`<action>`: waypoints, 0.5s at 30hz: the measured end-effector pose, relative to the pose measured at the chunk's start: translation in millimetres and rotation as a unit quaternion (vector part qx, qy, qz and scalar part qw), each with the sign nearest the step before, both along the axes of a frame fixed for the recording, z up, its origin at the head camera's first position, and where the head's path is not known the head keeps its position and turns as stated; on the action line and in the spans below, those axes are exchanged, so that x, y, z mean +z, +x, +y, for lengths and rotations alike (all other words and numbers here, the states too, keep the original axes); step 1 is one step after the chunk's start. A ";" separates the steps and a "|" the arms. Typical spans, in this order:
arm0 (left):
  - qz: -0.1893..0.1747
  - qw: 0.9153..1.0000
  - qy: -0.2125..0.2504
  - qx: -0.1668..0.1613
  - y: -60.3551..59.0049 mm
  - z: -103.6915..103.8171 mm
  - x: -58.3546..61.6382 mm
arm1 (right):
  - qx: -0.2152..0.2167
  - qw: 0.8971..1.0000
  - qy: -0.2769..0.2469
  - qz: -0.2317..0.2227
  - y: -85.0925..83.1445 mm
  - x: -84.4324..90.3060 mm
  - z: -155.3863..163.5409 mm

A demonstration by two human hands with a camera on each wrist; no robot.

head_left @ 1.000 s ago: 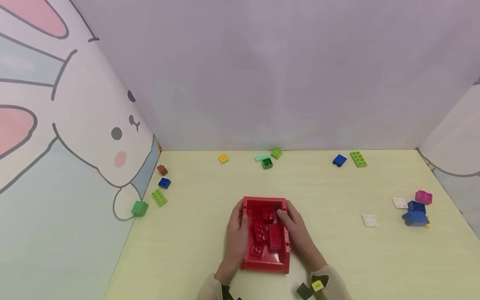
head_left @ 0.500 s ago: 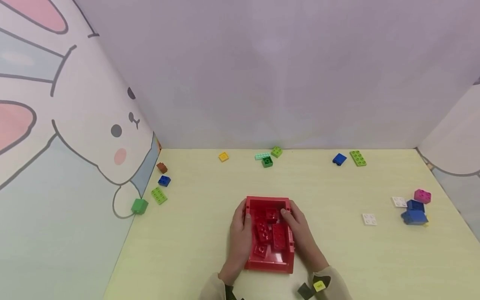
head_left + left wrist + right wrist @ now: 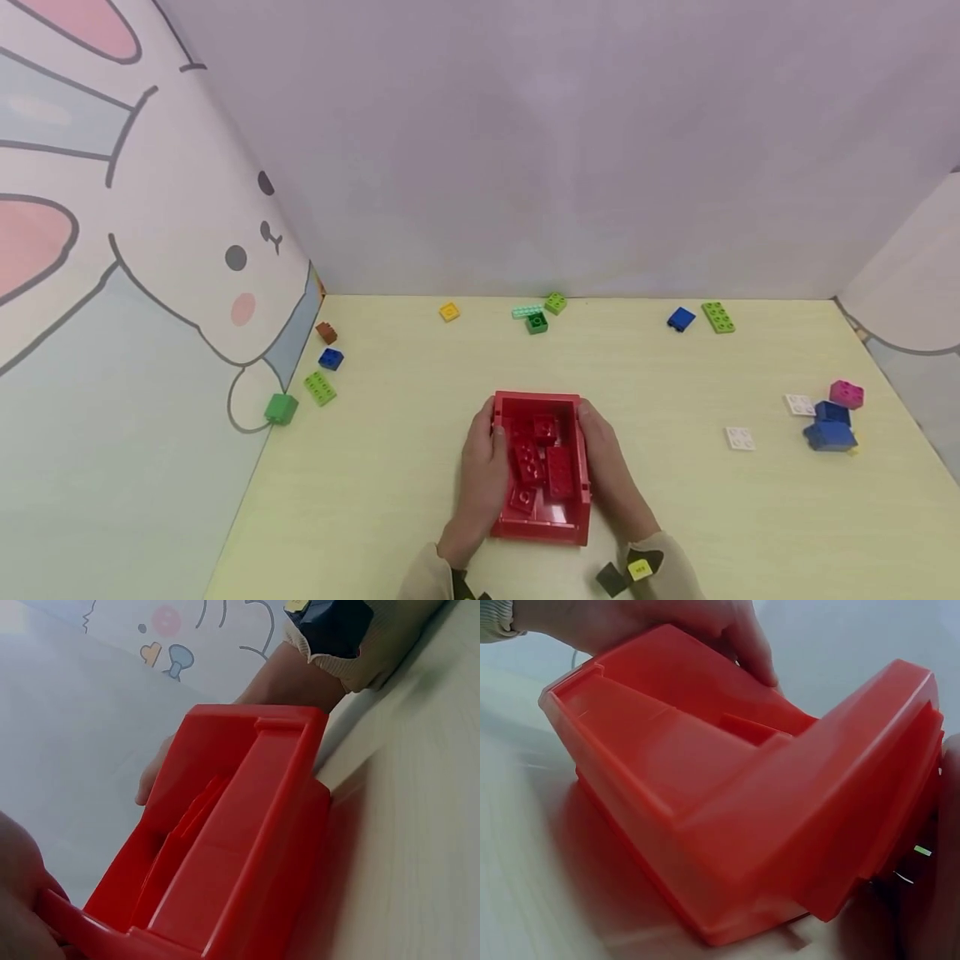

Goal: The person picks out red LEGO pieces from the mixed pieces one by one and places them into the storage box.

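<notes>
Hands [image 3: 543, 471] around red bin [image 3: 542, 527] (bricks inside)

You cannot read any words or numbers here; the small yellow tag [image 3: 639, 570] on your sleeve is too blurry.

Bare table [image 3: 390, 467] flanks the red bin [image 3: 542, 402]; scattered bricks [image 3: 536, 321] line the far edge.

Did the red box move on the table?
Yes. The red box slid slightly right and toward the person, judged against the white plate, which stayed put.
</notes>
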State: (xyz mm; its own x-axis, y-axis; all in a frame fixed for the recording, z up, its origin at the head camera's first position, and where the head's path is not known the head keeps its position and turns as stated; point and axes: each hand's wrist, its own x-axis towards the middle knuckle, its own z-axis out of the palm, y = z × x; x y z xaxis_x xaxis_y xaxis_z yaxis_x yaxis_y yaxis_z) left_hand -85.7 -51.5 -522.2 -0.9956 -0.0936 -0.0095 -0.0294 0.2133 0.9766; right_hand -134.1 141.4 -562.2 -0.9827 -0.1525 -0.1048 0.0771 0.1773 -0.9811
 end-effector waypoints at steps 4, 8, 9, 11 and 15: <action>0.002 0.998 -0.068 -0.009 0.7 -2.8 3.4 | -0.010 1.000 0.009 0.003 -2.1 0.8 2.8; 0.027 0.992 -0.119 -0.021 -0.9 -10.2 4.8 | -0.016 1.000 0.009 0.024 -3.7 -1.2 11.6; 0.031 0.991 -0.127 -0.021 -1.6 -12.9 5.2 | -0.018 0.999 0.011 0.032 -3.8 -1.9 14.9; 0.037 0.990 -0.137 -0.018 -3.6 -19.2 5.8 | -0.021 0.998 0.016 0.050 -4.2 -3.3 22.6; 0.058 0.982 -0.179 -0.006 -9.4 -35.4 6.2 | -0.028 0.993 0.075 0.092 -3.0 -3.1 40.2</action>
State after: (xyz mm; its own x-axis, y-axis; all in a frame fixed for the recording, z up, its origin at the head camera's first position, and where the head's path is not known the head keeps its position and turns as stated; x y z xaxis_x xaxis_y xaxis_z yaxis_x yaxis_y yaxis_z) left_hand -95.0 -86.9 -516.0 -0.9890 -0.0592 0.1356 0.0821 0.5432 0.8356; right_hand -137.2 181.7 -565.3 -0.9939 -0.0928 0.0595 -0.0865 0.3220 -0.9428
